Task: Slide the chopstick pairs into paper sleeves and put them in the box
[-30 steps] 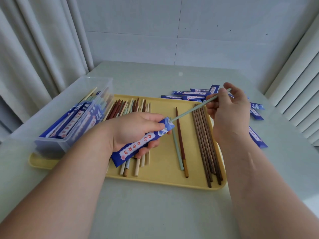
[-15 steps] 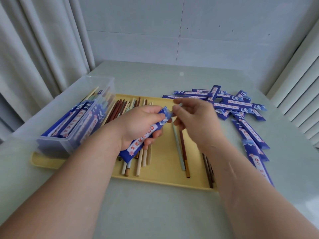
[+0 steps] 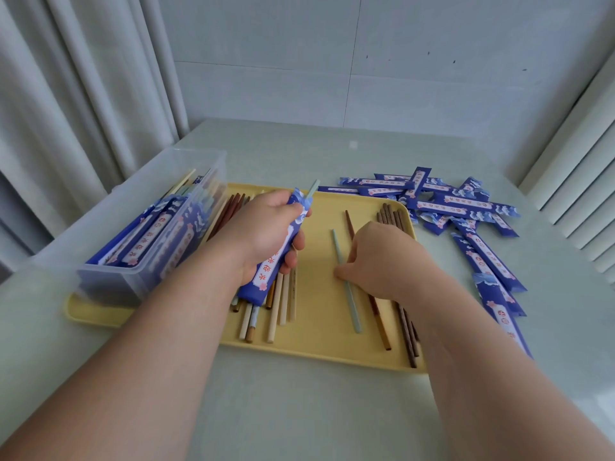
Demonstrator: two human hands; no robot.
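Note:
My left hand (image 3: 263, 232) grips a blue paper sleeve (image 3: 271, 261) over the yellow tray (image 3: 319, 341); a pale green chopstick tip (image 3: 312, 188) sticks out of its top. My right hand (image 3: 382, 261) is down on the tray, its thumb and fingertips pinching a second pale green chopstick (image 3: 346, 284) that lies flat there. Loose brown chopsticks (image 3: 391, 216) lie under and beside that hand. Beige and brown chopsticks (image 3: 278, 311) lie below my left hand. The clear plastic box (image 3: 149, 234) on the tray's left end holds several sleeved pairs.
A heap of empty blue sleeves (image 3: 466, 207) is spread on the pale green table (image 3: 299, 410) right of the tray. Curtains hang at the left, a wall stands behind, and slatted blinds are at the right.
The first green chopstick went into the sleeve. My right hand left the sleeve's mouth and dropped to the tray onto the second green chopstick. My left hand tilted the sleeve more upright.

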